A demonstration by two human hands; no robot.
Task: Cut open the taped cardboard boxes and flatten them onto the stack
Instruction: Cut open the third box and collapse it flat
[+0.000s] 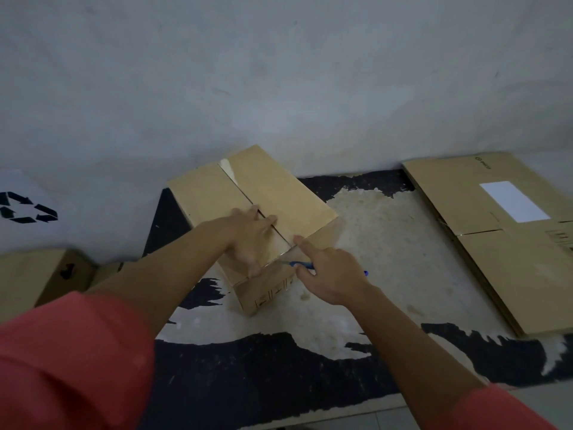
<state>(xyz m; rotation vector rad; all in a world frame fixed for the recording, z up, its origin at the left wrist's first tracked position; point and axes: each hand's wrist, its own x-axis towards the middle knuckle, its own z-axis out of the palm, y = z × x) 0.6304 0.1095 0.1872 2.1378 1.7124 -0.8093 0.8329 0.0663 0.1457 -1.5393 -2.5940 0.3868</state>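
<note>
Pressing spread fingers flat on the box [279, 187] beneath it, the left hand [251, 240] steadies it while the right hand [331, 274] grips a blue cutter [302, 264] at the near seam, apparently mid-cut, with flattening onto the stack [496, 243] far right still undone.

Taped box [279, 193] upright, centre seam partly split; flattened stack [465, 212] right.

Both arms reach forward (red sleeves [71, 361] at the upper arms). The left hand [251, 240] presses flat, fingers spread; the right hand [333, 274] grips a blue cutter [305, 265], index finger extended.
</note>
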